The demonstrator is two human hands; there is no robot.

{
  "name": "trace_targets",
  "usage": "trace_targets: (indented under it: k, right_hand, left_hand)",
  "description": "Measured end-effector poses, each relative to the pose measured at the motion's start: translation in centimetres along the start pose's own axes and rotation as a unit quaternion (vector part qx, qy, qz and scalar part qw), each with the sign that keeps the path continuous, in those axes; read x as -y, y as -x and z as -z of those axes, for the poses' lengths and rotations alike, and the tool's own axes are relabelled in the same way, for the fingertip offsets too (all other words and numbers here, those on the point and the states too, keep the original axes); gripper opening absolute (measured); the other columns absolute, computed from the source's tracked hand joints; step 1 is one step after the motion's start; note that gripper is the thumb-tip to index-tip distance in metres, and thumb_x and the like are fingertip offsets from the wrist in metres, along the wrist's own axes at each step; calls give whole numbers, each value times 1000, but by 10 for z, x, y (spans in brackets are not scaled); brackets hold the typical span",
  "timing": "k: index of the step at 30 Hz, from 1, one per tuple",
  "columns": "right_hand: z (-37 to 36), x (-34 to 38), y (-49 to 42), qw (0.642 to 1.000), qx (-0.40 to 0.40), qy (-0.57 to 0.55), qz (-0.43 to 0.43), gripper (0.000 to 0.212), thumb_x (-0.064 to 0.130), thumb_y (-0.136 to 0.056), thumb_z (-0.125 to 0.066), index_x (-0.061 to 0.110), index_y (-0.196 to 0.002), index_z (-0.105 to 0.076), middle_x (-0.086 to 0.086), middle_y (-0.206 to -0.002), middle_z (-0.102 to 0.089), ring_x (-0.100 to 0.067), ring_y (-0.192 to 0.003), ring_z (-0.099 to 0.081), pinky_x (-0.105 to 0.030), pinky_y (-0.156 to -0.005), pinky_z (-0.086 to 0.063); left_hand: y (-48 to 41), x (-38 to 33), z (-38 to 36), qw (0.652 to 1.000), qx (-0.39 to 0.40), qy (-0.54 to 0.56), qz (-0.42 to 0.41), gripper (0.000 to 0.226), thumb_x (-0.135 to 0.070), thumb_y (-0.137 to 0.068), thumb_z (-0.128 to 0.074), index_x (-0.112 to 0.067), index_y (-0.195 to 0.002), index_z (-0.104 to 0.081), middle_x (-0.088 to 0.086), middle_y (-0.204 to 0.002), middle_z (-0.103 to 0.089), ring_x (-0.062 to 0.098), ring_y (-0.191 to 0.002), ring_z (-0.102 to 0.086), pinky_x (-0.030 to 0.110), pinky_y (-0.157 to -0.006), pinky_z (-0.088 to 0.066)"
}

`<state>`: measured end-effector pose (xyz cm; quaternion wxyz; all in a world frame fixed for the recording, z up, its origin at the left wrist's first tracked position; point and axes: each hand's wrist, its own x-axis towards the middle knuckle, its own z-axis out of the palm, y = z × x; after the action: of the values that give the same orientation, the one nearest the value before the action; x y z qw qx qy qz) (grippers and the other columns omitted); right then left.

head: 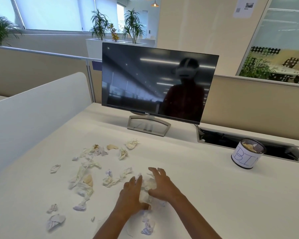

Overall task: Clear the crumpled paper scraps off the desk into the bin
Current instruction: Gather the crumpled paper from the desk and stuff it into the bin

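hands bracket one wad point(147, 186) of paper, a little right of the desk's point(205, 195) middle and toward its near edge. my left hand point(131, 193) lies along the wad's left side, fingers reaching forward and thumb hooked in under it, so it is grasping the paper. my right hand point(163, 186) sits on the other side with fingers splayed and relaxed above the paper, only the thumb against it; that one is released, not gripping. the picture is smeared there, so i cannot tell how much of the wad is off the surface.

scraps point(86, 180) lie scattered over the left half of the desk, from the near-left corner up toward the monitor point(159, 80) stand, white and tan, some with blue writing. a few more sit at the near edge between my forearms.

the bin point(247, 157) stands well apart from both hands, toward the far right corner, just in front of the open cable slot point(231, 138). it is a mesh cup wrapped in white paper with hand-drawn letters, and some tan paper lies inside it. the monitor stands dark at the middle of the far edge. a white divider point(33, 109) runs along the left edge.
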<state>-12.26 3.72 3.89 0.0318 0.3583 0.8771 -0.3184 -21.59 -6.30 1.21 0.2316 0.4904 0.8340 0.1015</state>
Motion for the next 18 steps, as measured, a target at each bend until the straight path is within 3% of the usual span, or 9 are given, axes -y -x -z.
trace_targets:
  k: [2,4,8,11,14,18]
  right_hand:
    - [-2,-2,-4,999,13,50,15,73,17,-84,-58,33,-144,-20,-5,-155,-12,-30,-138,-25,-36,-108,-34]
    - [-6,-6,-8,995,-3,98,33,60,15,-89,-54,27,-142,-30,-6,-151,-24,-29,-135,-30,-36,-107,-35]
    - [-15,-15,-12,977,-72,183,79,33,7,-94,-36,12,-122,-53,-11,-124,-54,-26,-117,-47,-28,-82,-38]
    - [-10,-30,-10,981,-102,152,65,28,10,-92,-42,12,-116,-58,-10,-118,-55,-26,-110,-50,-29,-85,-41]
    - [3,-49,-5,987,-137,69,37,26,14,-91,-49,12,-113,-62,-8,-117,-58,-22,-109,-53,-25,-87,-41]
    - [22,-75,6,982,-185,-39,6,20,19,-89,-57,10,-103,-67,-7,-110,-64,-18,-104,-58,-20,-83,-40]
  left_hand:
    - [-4,-2,-1,1000,-15,9,-13,99,-44,-79,-67,-16,-149,-2,4,-153,-17,24,-137,-23,30,-109,-29]
    - [-6,-5,-2,999,-38,13,-20,88,-39,-82,-64,-14,-147,-11,2,-148,-24,21,-133,-27,26,-106,-31]
    - [-10,-14,-10,993,-90,72,-34,55,-26,-87,-60,-21,-136,-36,1,-135,-38,18,-125,-36,21,-100,-33]
    - [-15,-26,-15,985,-125,116,-34,34,-15,-90,-54,-19,-124,-51,4,-124,-47,19,-117,-47,23,-95,-39]
    - [-18,-39,-19,980,-144,138,-21,28,-9,-92,-47,-15,-118,-55,5,-123,-50,18,-113,-52,21,-90,-40]
    - [-17,-49,-24,983,-111,143,-43,38,-27,-93,-50,-16,-129,-45,5,-131,-44,18,-119,-47,20,-96,-35]
